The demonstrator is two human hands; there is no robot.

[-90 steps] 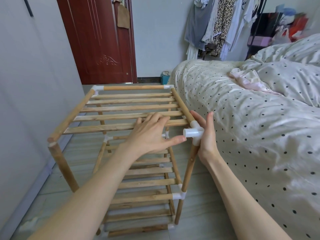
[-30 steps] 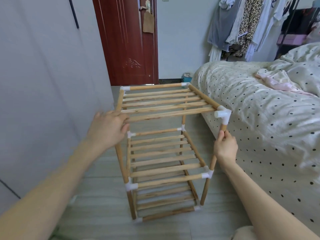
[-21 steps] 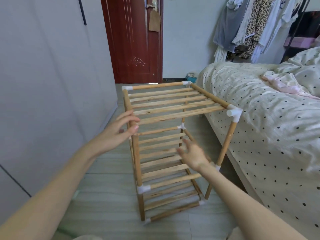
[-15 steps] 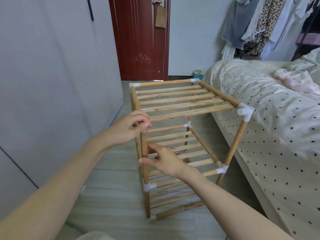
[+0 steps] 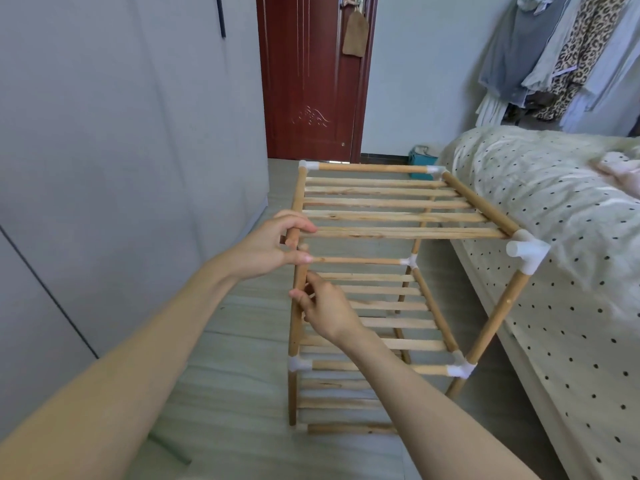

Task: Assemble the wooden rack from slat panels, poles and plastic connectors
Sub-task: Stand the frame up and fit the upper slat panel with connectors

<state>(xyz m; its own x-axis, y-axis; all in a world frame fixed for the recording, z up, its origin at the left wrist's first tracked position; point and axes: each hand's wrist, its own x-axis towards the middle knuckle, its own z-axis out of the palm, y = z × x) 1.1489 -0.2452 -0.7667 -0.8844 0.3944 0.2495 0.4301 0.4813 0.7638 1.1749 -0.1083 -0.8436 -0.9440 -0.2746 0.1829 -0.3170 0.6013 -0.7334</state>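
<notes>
A pale grey wall (image 5: 114, 133) fills the left half of the frame, and a dark red door (image 5: 311, 81) stands at top centre with a brown tag hanging by its handle. The floor (image 5: 225, 393) of grey-streaked planks spreads across the lower middle. A bed (image 5: 554, 254) under a cream cover with black dots takes the right side, and clothes (image 5: 561, 46) hang in the upper right corner. A small teal bag (image 5: 420, 157) sits on the floor by the bed's far end.

The wooden rack (image 5: 388, 216) stands on the floor at centre, close beside the bed, its slat tiers joined by white plastic connectors; one connector (image 5: 528, 252) caps the near right corner. The near left corner has none. There the left hand (image 5: 273, 245) grips the bare end of the top side rail, fingers curled round it. Just below, the right hand (image 5: 327, 308) pinches the upright pole (image 5: 296, 323).
</notes>
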